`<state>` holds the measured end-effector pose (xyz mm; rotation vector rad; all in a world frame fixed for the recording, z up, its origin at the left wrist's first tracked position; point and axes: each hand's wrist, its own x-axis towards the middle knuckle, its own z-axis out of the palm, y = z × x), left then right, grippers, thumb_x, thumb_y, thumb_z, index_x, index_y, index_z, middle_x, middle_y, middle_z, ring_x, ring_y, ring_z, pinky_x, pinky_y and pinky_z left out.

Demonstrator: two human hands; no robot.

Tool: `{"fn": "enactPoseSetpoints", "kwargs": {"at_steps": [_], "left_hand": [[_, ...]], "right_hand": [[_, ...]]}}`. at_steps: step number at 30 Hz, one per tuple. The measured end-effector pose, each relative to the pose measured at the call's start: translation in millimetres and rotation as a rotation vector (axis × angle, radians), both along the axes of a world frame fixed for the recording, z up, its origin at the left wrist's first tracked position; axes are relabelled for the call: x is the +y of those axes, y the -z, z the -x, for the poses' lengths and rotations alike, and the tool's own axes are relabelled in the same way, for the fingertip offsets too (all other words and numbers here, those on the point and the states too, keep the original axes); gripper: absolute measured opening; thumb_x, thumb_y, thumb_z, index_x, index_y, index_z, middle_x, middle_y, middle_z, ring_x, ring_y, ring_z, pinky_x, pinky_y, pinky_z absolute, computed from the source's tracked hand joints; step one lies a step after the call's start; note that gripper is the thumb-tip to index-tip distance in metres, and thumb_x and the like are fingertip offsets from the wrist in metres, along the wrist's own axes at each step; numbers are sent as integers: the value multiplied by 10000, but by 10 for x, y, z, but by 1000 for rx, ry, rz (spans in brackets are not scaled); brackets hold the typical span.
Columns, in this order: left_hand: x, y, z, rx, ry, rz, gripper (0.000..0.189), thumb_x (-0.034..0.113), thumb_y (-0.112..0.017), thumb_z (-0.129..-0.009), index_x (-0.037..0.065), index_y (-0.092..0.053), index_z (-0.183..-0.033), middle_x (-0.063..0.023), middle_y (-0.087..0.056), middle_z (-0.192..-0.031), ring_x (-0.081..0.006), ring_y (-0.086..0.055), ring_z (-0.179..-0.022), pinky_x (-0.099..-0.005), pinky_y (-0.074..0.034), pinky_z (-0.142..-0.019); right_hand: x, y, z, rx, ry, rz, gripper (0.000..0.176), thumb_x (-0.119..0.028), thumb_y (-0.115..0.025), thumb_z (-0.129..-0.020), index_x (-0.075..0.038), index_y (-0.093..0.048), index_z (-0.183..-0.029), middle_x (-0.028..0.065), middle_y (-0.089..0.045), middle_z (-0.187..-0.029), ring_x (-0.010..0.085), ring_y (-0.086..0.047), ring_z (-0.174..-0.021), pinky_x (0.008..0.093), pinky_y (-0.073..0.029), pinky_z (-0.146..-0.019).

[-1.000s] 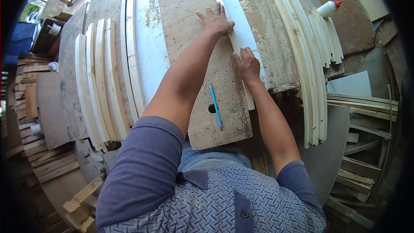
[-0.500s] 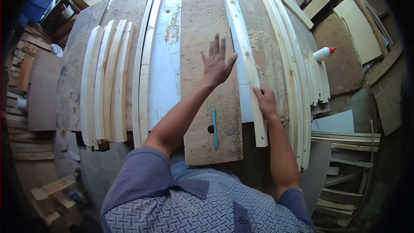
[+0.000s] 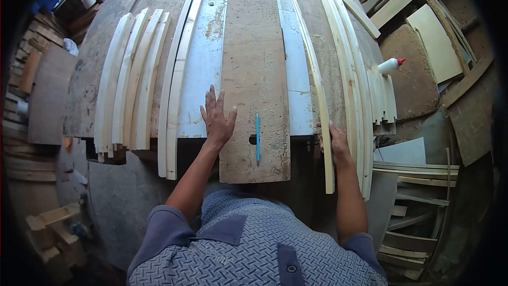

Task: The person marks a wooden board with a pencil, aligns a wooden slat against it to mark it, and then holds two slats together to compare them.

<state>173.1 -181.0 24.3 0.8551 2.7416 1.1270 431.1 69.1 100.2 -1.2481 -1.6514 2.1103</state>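
Observation:
My right hand (image 3: pixel 338 143) grips a long pale wooden strip (image 3: pixel 313 69) near its close end, with the strip turned so a narrow face shows. Fingers spread, my left hand (image 3: pixel 217 119) is over the boundary between the white panel (image 3: pixel 198 74) and the brown middle board (image 3: pixel 253 58), holding nothing. A blue pencil (image 3: pixel 257 139) lies lengthwise on that board, across the edge of a dark hole. Two long strips (image 3: pixel 180 66) rest side by side to the left of the white panel.
Several shorter strips (image 3: pixel 138 82) lie at the left of the bench. More long strips (image 3: pixel 354 82) lie to the right of my right hand. A white glue bottle with a red cap (image 3: pixel 390 66) rests on short slats (image 3: pixel 382 98). Wood offcuts are piled on both sides.
My left hand has moved left and nearer to me, off the middle of the board. My right hand has shifted right and closer with the strip, which has turned from its broad face towards its edge.

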Motion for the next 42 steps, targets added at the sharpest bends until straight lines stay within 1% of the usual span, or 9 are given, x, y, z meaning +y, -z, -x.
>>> {"fn": "enactPoseSetpoints", "kwargs": {"at_steps": [1, 4, 13, 21, 23, 27, 30, 35, 42], "left_hand": [[-50, 14, -42, 16, 4, 22, 648, 304, -595, -926, 70, -371, -1488, -118, -104, -1641, -324, -87, -1511, -611, -46, -1168], [-175, 28, -152, 33, -1, 39, 661, 296, -602, -915, 71, -369, -1490, -116, -100, -1642, -329, -83, -1511, -611, -45, -1169], [-400, -56, -352, 60, -36, 63, 673, 288, -617, -897, 63, -378, -1484, -119, -113, -1641, -337, -81, -1511, -611, -47, -1170], [-474, 48, -350, 60, -53, 109, 678, 290, -623, -891, 61, -382, -1482, -121, -133, -1637, -339, -80, -1510, -591, -47, -1180], [-461, 141, -332, 40, -1, 154, 689, 330, -606, -890, 73, -375, -1487, -142, -124, -1633, -360, -58, -1507, -655, -25, -1150], [-275, 128, -308, 61, 60, 213, 694, 339, -606, -891, 75, -374, -1488, -146, -142, -1628, -361, -56, -1507, -664, -20, -1146], [-78, 196, -300, 104, 102, 283, 645, 347, -577, -924, 111, -379, -1490, -120, -143, -1632, -340, -50, -1512, -614, -1, -1170], [48, 245, -346, 130, 108, 325, 573, 408, -400, -1015, 135, -338, -1515, -130, -139, -1631, -338, -31, -1513, -607, 47, -1167], [46, 341, -331, 183, 122, 272, 568, 417, -389, -1012, 119, -376, -1496, -133, -173, -1625, -356, -27, -1511, -613, 52, -1165]], "right_hand": [[-26, -6, -24, 11, 9, 8, 431, -413, -419, -1050, -49, -637, -1126, -1, -521, -614, 95, -512, -455, 240, -428, -420], [-62, -16, -90, 43, 30, 74, 429, -377, -404, -1056, -20, -627, -1138, 15, -516, -629, 117, -533, -464, 262, -456, -420], [-36, -12, -233, 82, -13, 135, 436, -377, -393, -1057, -9, -593, -1175, 3, -528, -726, 100, -528, -499, 266, -451, -430], [-17, 37, -249, 111, -39, 150, 440, -377, -387, -1057, -5, -586, -1182, 5, -523, -739, 95, -516, -507, 261, -439, -432], [-18, 52, -259, 117, -38, 161, 441, -377, -387, -1057, -4, -587, -1180, 4, -521, -741, 94, -512, -508, 259, -435, -429], [-19, 92, -276, 132, -45, 193, 444, -386, -391, -1057, -7, -589, -1174, 3, -511, -736, 93, -508, -514, 254, -429, -432], [-30, 109, -284, 147, -47, 192, 447, -393, -395, -1055, -8, -592, -1168, 4, -511, -734, 94, -511, -515, 252, -431, -435], [-42, 186, -322, 170, -32, 232, 447, -396, -398, -1055, -10, -599, -1154, 8, -519, -733, 95, -518, -517, 250, -432, -436], [-96, 289, -340, 187, -21, 249, 451, -405, -400, -1052, -11, -601, -1145, 6, -527, -721, 92, -517, -504, 246, -437, -438]]}}
